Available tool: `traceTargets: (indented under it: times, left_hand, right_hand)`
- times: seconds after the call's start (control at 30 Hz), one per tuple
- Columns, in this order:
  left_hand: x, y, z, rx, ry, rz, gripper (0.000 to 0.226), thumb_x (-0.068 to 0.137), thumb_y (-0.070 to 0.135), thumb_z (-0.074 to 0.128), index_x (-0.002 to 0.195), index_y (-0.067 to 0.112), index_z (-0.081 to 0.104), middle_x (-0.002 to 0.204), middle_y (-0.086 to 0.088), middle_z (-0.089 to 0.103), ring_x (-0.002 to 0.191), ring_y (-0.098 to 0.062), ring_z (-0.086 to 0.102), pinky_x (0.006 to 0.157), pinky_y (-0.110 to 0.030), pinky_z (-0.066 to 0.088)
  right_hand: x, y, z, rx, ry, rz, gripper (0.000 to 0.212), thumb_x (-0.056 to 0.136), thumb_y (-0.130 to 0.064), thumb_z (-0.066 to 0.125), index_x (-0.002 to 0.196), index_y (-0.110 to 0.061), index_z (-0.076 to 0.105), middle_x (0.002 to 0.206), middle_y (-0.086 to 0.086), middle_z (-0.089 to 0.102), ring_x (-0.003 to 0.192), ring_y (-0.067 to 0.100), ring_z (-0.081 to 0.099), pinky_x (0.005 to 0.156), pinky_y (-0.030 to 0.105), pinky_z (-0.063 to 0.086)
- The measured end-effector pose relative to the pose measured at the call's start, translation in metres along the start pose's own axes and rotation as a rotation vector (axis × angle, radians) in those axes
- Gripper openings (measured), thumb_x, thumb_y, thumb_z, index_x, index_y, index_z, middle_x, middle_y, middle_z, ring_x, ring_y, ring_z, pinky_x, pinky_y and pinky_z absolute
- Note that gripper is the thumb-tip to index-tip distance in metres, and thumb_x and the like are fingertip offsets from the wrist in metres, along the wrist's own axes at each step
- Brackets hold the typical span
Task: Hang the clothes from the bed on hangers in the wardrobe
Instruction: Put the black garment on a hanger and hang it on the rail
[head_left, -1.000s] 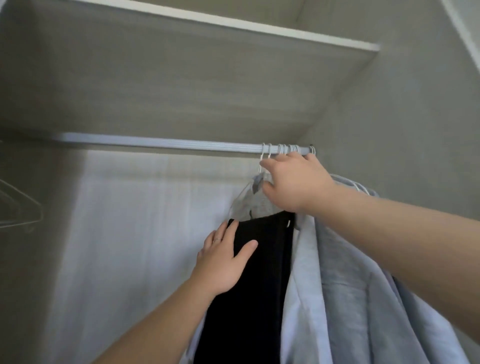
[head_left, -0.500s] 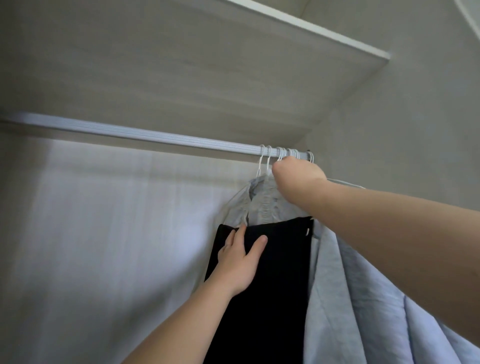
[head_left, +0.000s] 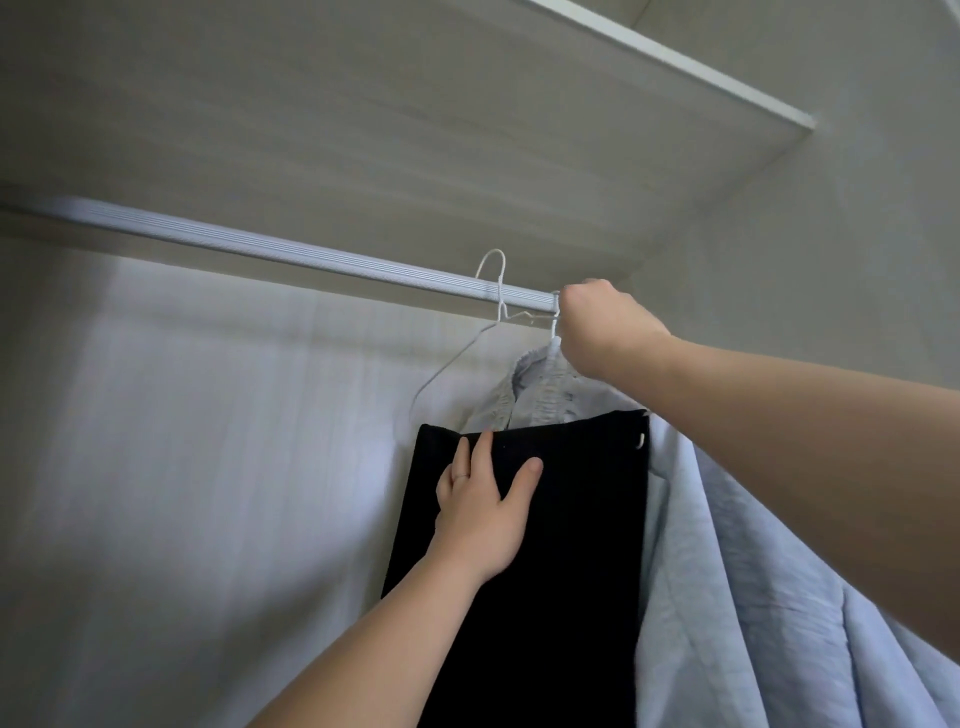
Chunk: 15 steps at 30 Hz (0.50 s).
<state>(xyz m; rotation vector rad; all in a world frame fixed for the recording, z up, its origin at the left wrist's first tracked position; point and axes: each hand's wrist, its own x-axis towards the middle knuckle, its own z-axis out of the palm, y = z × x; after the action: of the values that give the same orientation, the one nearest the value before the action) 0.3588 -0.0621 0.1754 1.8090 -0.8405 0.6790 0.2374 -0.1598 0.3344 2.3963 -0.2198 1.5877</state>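
White hanger now lifted off rail. Right hand grip curled on its wire, prob. Left hand spread flat on black trousers, hung in wardrobe. Hanger ready for next clothes.

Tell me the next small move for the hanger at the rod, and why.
Probably lower the white hanger until its hook seats on the rod. The hook stands above the rod, not on it; the right hand seems to have its grip on the hanger's neck, and the left hand lies flat on the black garment, steadying it.
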Motion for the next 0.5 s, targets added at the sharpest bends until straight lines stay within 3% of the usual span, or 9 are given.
traceTargets:
  times: [0.27,0.5]
  left_hand:
    - [-0.001,0.011,-0.014,0.212,0.192,0.183,0.076,0.094,0.067,0.030,0.158,0.038,0.001,0.167,0.009,-0.010,0.152,-0.016,-0.012,0.124,-0.048,0.005]
    - [-0.004,0.057,-0.029,0.185,0.380,0.262,0.071,0.097,0.060,0.031,0.158,0.035,0.006,0.168,0.006,-0.005,0.153,-0.017,-0.010,0.124,-0.046,0.003]
  right_hand:
    - [0.000,0.024,-0.023,0.086,0.115,0.014,0.010,0.089,-0.005,0.045,0.086,-0.002,0.054,0.092,0.014,0.051,0.079,0.038,0.054,0.068,0.038,0.046]
    - [-0.041,0.053,-0.063,0.133,0.160,-0.002,0.017,0.089,-0.015,0.043,0.084,-0.010,0.059,0.090,0.013,0.061,0.083,0.038,0.058,0.075,0.045,0.054]
